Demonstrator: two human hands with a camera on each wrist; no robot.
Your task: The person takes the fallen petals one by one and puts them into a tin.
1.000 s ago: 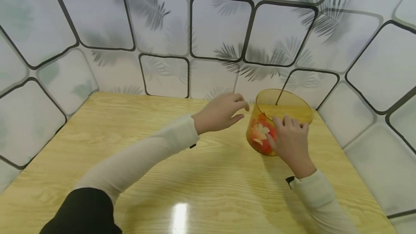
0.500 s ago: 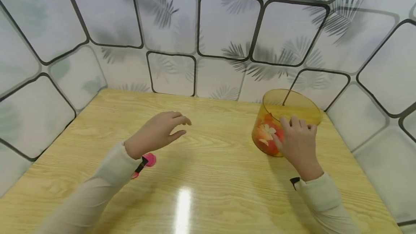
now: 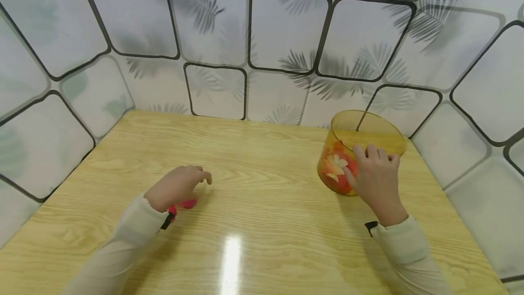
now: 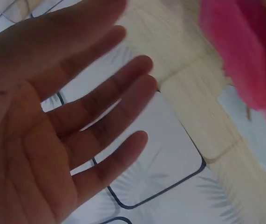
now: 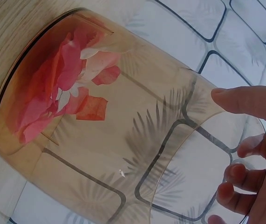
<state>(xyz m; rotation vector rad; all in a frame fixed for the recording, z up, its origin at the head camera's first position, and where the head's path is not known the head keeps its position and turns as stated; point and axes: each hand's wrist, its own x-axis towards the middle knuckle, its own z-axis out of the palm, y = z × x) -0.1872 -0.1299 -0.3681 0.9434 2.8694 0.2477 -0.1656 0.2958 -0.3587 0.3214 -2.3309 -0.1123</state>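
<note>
A see-through amber container (image 3: 368, 124), wide and round, stands at the back right of the table. Inside, red, pink and cream flower-like petals (image 5: 63, 88) lie at the bottom. My right hand (image 3: 375, 181) grips its near rim, thumb on one side and fingers on the other. Toward the left my left hand (image 3: 176, 188) hovers low, holding nothing, its fingers loosely extended with gaps between them. Just below it on the table are bright pink petal-like pieces (image 3: 189, 204), partly hidden by the hand. A pink piece (image 4: 240, 51) looms blurred in the left wrist view, apart from the fingers.
Pale wood-grain table (image 3: 266, 222) spreads under both arms, with a bright light reflection near the front. A wall covering (image 3: 282, 31) with rounded outlines and leaf prints encloses the back and sides. The container is near the right back corner.
My left hand has moved from beside the container across to the left and down, over the pink pieces. The right hand keeps its hold on the container's rim.
</note>
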